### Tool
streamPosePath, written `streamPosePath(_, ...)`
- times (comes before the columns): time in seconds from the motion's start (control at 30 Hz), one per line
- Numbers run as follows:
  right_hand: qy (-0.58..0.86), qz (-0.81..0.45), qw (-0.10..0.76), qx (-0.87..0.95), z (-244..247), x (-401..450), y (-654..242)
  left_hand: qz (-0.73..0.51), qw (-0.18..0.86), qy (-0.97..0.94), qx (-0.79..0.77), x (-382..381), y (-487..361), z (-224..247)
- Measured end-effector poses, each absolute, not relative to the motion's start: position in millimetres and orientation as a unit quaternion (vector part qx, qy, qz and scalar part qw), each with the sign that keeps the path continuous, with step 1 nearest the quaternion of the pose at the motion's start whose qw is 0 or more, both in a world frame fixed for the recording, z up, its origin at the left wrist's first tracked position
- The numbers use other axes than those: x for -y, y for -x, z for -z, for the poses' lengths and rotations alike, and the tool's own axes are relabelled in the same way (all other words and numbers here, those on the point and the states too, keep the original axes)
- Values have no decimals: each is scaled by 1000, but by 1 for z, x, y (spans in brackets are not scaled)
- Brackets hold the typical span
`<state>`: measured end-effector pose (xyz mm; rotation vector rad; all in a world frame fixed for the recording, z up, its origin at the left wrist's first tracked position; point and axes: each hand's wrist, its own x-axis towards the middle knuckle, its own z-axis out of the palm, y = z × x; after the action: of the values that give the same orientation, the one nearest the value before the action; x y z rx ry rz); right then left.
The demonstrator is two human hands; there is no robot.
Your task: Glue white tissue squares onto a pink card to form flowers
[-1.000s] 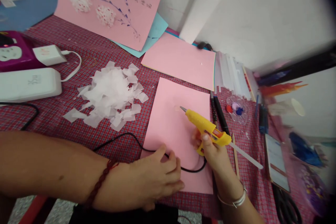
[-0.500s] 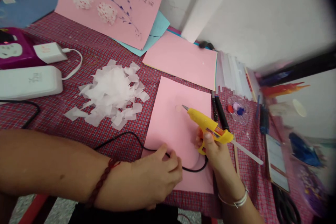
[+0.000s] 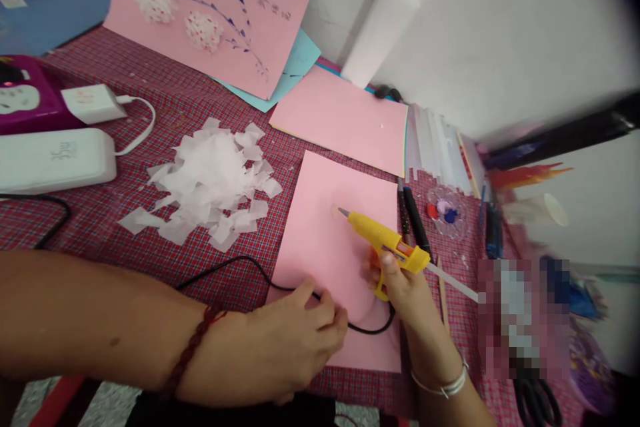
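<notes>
My right hand (image 3: pixel 407 287) is wrapped round a yellow hot glue gun (image 3: pixel 383 237), with a glue stick (image 3: pixel 453 280) protruding from its back. The gun's nozzle points left, close to a small glossy patch of glue (image 3: pixel 334 211) on a pink sheet of paper (image 3: pixel 325 240). On the sheet's lower part, my left hand (image 3: pixel 295 340) has its fingers curled round the gun's black cord (image 3: pixel 367 330). To the left lies a loose pile of white tissue paper squares (image 3: pixel 210 173).
A pink picture with white puffy flowers (image 3: pixel 203 30) leans at the back. Behind the sheet lies a paper stack (image 3: pixel 345 117). Markers (image 3: pixel 415 217), glue sticks (image 3: pixel 433 140), a paint palette (image 3: pixel 447 210) and scissors (image 3: pixel 537 400) are on the right; a power strip (image 3: pixel 30 93) is on the left.
The glue gun in my right hand has shifted slightly left over the pink sheet. My left hand stays on the cord. The whole view has moved a little.
</notes>
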<state>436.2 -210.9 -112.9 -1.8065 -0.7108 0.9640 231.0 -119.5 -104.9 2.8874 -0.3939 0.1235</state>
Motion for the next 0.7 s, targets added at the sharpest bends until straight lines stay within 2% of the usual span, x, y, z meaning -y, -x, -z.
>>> streamPosePath(0.23, 764, -374, 442, 284, 104, 212, -434, -43, 118, -984, 123, 122, -230, 108)
streamPosePath(0.43, 786, -364, 385, 319, 101, 211, -433, -37, 125, -984, 119, 121, -228, 108)
streamPosePath(0.57, 809, -327, 269, 408, 70, 196, -435, -27, 128, -982, 137, 119, -228, 108)
streamPosePath(0.7, 758, -340, 150, 537, 22, 159, -443, -32, 124, -980, 151, 113, -229, 104)
